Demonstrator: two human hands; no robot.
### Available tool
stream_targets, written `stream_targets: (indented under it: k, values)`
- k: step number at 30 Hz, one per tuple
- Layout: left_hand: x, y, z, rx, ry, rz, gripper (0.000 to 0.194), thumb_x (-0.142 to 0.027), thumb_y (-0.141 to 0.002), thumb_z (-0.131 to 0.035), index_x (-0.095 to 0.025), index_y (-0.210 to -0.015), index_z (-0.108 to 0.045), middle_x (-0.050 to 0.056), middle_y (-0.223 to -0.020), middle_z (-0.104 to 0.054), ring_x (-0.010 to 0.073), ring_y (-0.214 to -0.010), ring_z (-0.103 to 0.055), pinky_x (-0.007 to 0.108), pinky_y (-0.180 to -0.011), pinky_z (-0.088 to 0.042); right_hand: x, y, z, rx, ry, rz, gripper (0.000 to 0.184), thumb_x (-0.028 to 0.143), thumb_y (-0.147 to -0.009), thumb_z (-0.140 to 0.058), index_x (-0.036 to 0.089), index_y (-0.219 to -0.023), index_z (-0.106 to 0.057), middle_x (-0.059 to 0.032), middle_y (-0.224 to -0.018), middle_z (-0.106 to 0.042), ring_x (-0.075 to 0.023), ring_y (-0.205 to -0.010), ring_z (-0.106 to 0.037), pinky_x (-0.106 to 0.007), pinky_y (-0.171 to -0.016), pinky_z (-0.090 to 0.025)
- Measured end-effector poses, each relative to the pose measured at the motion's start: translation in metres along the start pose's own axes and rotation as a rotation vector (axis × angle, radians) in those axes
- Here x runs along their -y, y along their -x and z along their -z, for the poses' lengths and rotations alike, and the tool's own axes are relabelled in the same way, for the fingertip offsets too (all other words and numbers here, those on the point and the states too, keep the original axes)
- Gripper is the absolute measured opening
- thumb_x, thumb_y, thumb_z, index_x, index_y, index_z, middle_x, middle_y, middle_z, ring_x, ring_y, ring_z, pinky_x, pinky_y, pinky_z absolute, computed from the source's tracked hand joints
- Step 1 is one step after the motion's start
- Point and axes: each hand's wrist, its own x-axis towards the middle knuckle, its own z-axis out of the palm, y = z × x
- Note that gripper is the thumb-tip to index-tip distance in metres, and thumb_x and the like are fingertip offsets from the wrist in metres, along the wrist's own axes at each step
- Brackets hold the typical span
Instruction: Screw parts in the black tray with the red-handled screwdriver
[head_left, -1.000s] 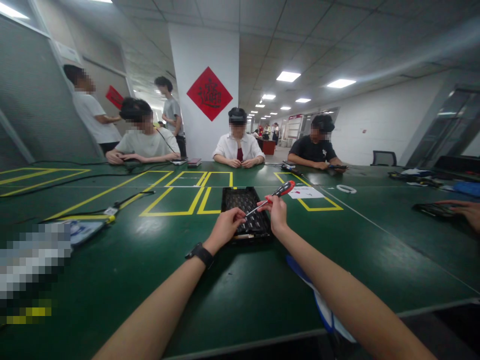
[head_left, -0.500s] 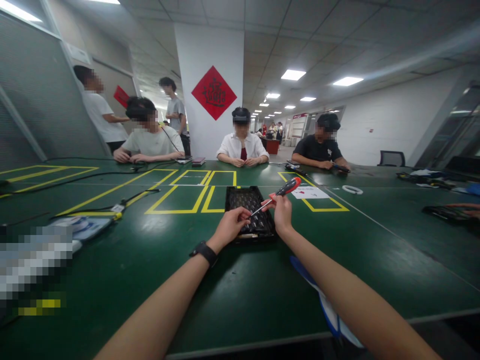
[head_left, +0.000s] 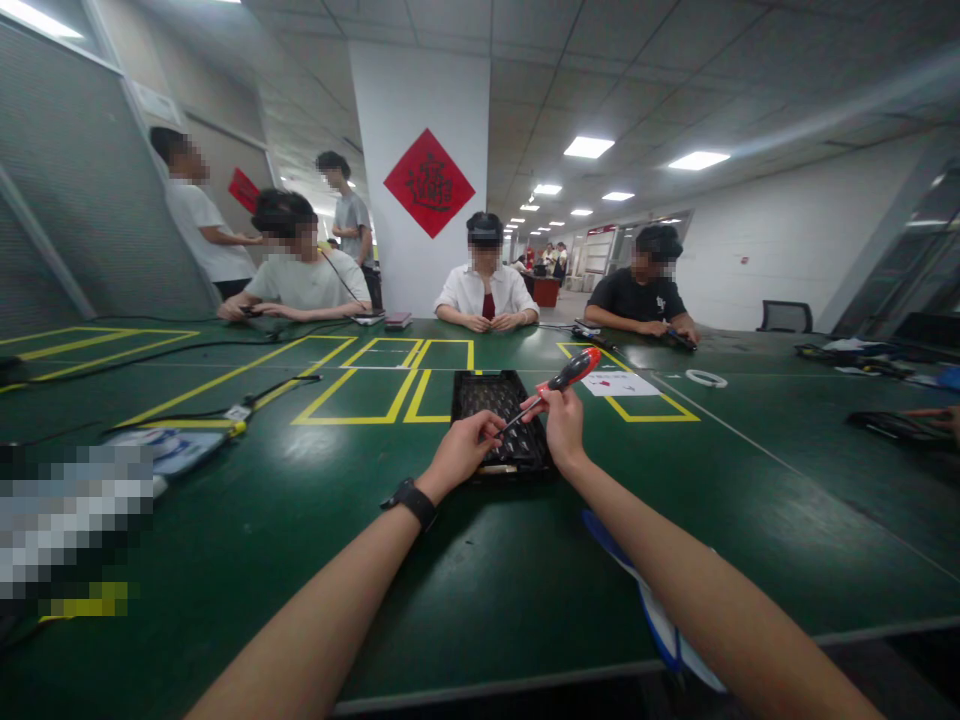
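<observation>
A screwdriver [head_left: 571,369] with a red and dark handle is held in my right hand [head_left: 564,420], its shaft slanting down to the left. The fingers of my left hand [head_left: 469,445] are pinched together at the shaft's tip; whether a small part is between them I cannot make out. Beneath both hands a black tray [head_left: 491,388] with many small compartments lies on the green table. Its lower left part is hidden by my left hand. A dark band is on my left wrist.
Yellow tape outlines [head_left: 345,420] mark the green table [head_left: 435,620]. A white sheet [head_left: 619,384] and a white ring [head_left: 706,379] lie to the right. Blue-edged white material [head_left: 652,605] is under my right forearm. Cables [head_left: 285,385] run at left. Several people sit across the table.
Both hands and the screwdriver stay nearly in place over the tray; the handle has shifted very slightly up. The view has moved a little.
</observation>
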Motion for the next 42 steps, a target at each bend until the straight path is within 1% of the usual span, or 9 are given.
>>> stream_targets:
  k: [12, 16, 22, 24, 28, 31, 34, 36, 42]
  values:
    - [0.0, 0.0, 0.001, -0.001, 0.023, -0.006, 0.023, -0.009, -0.07, -0.05, -0.018, -0.089, -0.059, 0.001, -0.077, -0.065, 0.0134, -0.075, -0.06, 0.025, -0.07, -0.045, -0.002, 0.001, -0.001, 0.014, 0.006, 0.003, 0.009, 0.024, -0.076, -0.042, 0.017, -0.078, -0.047, 0.0033, -0.056, -0.059, -0.0083, -0.039, -0.051, -0.02, -0.046, -0.042]
    - [0.0, 0.0, 0.002, 0.017, 0.019, -0.009, 0.023, -0.009, -0.07, -0.05, -0.018, -0.09, -0.059, 0.002, -0.078, -0.066, 0.0142, -0.075, -0.061, 0.026, -0.071, -0.046, 0.0, 0.003, -0.002, 0.063, 0.023, 0.034, 0.013, 0.029, -0.079, -0.043, 0.018, -0.083, -0.047, 0.0033, -0.059, -0.059, -0.0078, -0.041, -0.052, -0.02, -0.047, -0.042]
    - [0.0, 0.0, 0.0, 0.059, 0.066, 0.003, 0.028, -0.01, -0.07, -0.051, -0.017, -0.096, -0.059, 0.004, -0.084, -0.067, 0.0147, -0.078, -0.061, 0.027, -0.074, -0.046, 0.004, 0.009, -0.007, 0.161, 0.094, 0.076, 0.025, 0.037, -0.08, -0.044, 0.019, -0.097, -0.046, 0.0045, -0.063, -0.06, -0.006, -0.041, -0.049, -0.018, -0.047, -0.041]
    - [-0.001, -0.001, 0.0, 0.073, 0.065, -0.005, 0.03, -0.01, -0.069, -0.052, -0.017, -0.097, -0.059, 0.004, -0.083, -0.066, 0.0142, -0.077, -0.061, 0.027, -0.073, -0.046, 0.005, 0.011, -0.007, 0.134, 0.109, 0.08, 0.027, 0.039, -0.08, -0.044, 0.02, -0.098, -0.045, 0.005, -0.062, -0.059, -0.0056, -0.04, -0.048, -0.017, -0.046, -0.04]
    - [-0.006, -0.001, 0.002, 0.09, 0.066, -0.024, 0.032, -0.017, -0.067, -0.058, -0.018, -0.099, -0.059, 0.003, -0.085, -0.065, 0.0138, -0.078, -0.059, 0.026, -0.074, -0.045, 0.002, 0.013, -0.005, 0.014, 0.129, 0.095, 0.025, 0.04, -0.081, -0.042, 0.02, -0.096, -0.045, 0.0063, -0.057, -0.057, -0.0048, -0.036, -0.042, -0.016, -0.039, -0.034]
    - [-0.015, -0.001, 0.008, 0.066, -0.004, -0.029, 0.02, -0.027, -0.077, -0.05, -0.018, -0.092, -0.06, 0.002, -0.086, -0.064, 0.0138, -0.077, -0.057, 0.025, -0.073, -0.043, -0.001, 0.014, -0.003, -0.041, 0.14, 0.084, 0.023, 0.041, -0.081, -0.041, 0.02, -0.091, -0.045, 0.0073, -0.052, -0.054, -0.0047, -0.033, -0.038, -0.015, -0.035, -0.029]
    - [-0.024, 0.001, 0.013, 0.054, -0.175, -0.075, 0.031, -0.034, -0.084, -0.037, -0.018, -0.073, -0.061, 0.003, -0.074, -0.06, 0.0149, -0.072, -0.054, 0.027, -0.073, -0.039, -0.005, 0.014, -0.003, -0.05, 0.136, 0.053, 0.023, 0.041, -0.081, -0.041, 0.02, -0.088, -0.046, 0.008, -0.048, -0.052, -0.005, -0.031, -0.036, -0.016, -0.034, -0.029]
    - [-0.028, 0.003, 0.015, 0.074, -0.258, -0.131, 0.037, -0.035, -0.086, -0.034, -0.018, -0.066, -0.061, 0.003, -0.07, -0.058, 0.0152, -0.072, -0.052, 0.028, -0.075, -0.036, -0.007, 0.013, -0.002, -0.045, 0.144, 0.047, 0.023, 0.041, -0.081, -0.041, 0.02, -0.088, -0.046, 0.0081, -0.047, -0.051, -0.0053, -0.032, -0.037, -0.016, -0.035, -0.03]
    - [-0.034, 0.004, 0.017, 0.171, -0.241, -0.225, 0.042, -0.034, -0.089, -0.025, -0.02, -0.078, -0.064, 0.003, -0.079, -0.059, 0.0148, -0.079, -0.052, 0.027, -0.079, -0.034, -0.009, 0.015, -0.001, -0.006, 0.195, 0.069, 0.022, 0.04, -0.082, -0.04, 0.02, -0.09, -0.047, 0.0075, -0.048, -0.049, -0.0063, -0.037, -0.041, -0.016, -0.039, -0.032]
